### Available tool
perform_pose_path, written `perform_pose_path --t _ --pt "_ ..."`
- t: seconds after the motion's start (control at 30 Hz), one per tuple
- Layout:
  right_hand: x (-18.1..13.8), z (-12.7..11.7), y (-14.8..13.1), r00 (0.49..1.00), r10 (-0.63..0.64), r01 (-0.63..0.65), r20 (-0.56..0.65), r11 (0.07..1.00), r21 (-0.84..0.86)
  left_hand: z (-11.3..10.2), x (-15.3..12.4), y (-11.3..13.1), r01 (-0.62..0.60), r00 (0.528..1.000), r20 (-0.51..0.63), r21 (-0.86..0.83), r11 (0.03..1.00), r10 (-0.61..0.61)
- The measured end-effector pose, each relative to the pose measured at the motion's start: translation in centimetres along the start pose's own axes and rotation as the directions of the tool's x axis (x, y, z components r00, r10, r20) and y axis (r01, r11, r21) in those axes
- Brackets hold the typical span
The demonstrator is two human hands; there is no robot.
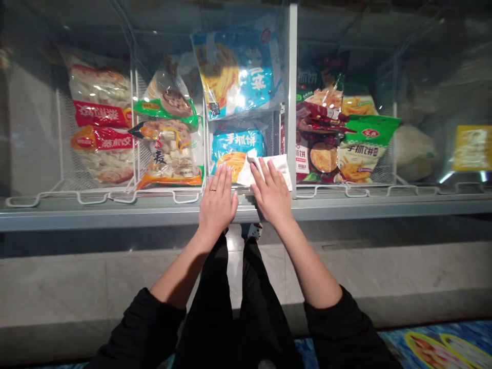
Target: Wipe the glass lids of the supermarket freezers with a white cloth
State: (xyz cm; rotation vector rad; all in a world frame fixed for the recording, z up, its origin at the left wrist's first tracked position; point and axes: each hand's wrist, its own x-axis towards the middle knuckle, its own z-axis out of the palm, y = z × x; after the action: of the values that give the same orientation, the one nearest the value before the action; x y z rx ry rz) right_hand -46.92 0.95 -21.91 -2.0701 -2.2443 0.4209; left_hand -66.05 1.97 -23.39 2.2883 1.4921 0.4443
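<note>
My right hand (273, 193) lies flat with its fingers spread over a white cloth or paper wipe (284, 166), pressing it on the freezer's glass lid near the front edge. To its left, my left hand (218, 197) rests flat on the glass with its fingers stretched out and a ring on one of them. Nothing is under the left palm that I can see. Below the glass, just beyond my fingers, is a blue and yellow food packet (234, 146). A larger blue packet (246, 72) lies behind it.
A grey upright lid frame (292, 102) stands right of my right hand. Bagged frozen foods fill wire baskets, among them red-labelled bags (102, 138), an orange-edged bag (169, 154) and a green-topped bag (369, 143). White basket hooks (92, 197) line the grey front rim (115, 219).
</note>
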Motion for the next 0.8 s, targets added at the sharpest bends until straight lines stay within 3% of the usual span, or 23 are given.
perform_pose_path --t 0.1,0.2,0.33,0.43,0.53,0.67,0.8 --pt "1.1 -0.3 0.6 0.996 0.065 -0.065 -0.059 0.998 0.000 -0.1 -0.1 0.0 -0.004 1.000 -0.018 0.020 1.000 0.004" --pt "-0.6 0.1 -0.8 0.988 0.135 -0.134 -0.073 0.991 0.019 -0.1 -0.2 -0.1 -0.006 1.000 -0.017 0.039 0.999 0.007" --pt "-0.3 0.6 -2.8 0.998 0.058 -0.057 -0.023 0.997 0.061 0.0 -0.2 -0.3 -0.004 1.000 -0.013 0.055 0.999 0.004" --pt "2.7 -0.1 -1.6 0.999 -0.042 0.043 -0.027 0.997 0.063 0.2 -0.3 -0.5 -0.007 0.999 -0.032 0.037 0.999 0.008" --pt "3.9 -0.8 0.7 0.998 -0.005 0.008 -0.069 0.998 0.055 0.1 -0.3 -0.8 0.001 0.999 -0.047 -0.015 1.000 -0.002" --pt "0.4 -0.5 1.1 0.994 0.069 -0.064 -0.089 0.996 0.059 -0.4 0.9 -1.1 0.071 0.993 -0.090 -0.070 0.995 -0.077" --pt "-1.1 0.0 -0.2 0.999 0.005 -0.003 -0.032 0.998 0.055 -1.1 5.2 -1.8 0.091 0.991 -0.092 -0.063 0.994 -0.096"
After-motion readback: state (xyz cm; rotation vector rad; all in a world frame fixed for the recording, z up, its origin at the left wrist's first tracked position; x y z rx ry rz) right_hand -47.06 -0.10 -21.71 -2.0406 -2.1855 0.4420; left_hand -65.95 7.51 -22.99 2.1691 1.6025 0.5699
